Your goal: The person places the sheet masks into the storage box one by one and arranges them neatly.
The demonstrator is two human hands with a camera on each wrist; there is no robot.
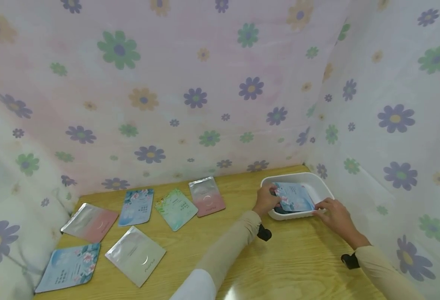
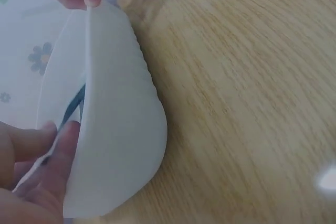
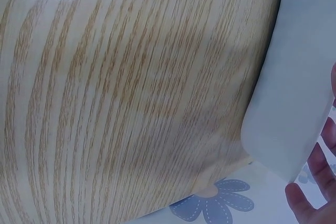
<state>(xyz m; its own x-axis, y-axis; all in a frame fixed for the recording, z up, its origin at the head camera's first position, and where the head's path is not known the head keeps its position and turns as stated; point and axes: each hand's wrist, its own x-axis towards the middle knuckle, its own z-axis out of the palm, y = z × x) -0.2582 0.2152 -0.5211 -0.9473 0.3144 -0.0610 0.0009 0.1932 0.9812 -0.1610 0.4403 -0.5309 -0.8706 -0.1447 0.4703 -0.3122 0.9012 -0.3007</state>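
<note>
A white plastic basin sits at the table's right rear, holding a blue floral sheet mask packet. My left hand pinches the left edge of that packet, thumb and fingers on either side of it, as the left wrist view also shows with the hand inside the rim. A dark surface shows beneath the packet; what it is I cannot tell. My right hand grips the basin's near right rim. In the right wrist view the fingers of that hand hook over the basin wall.
Several packets lie on the wooden table to the left: pink-silver ones, blue floral ones, a green one and a cream-silver one. Flower-patterned cloth hangs behind and at both sides.
</note>
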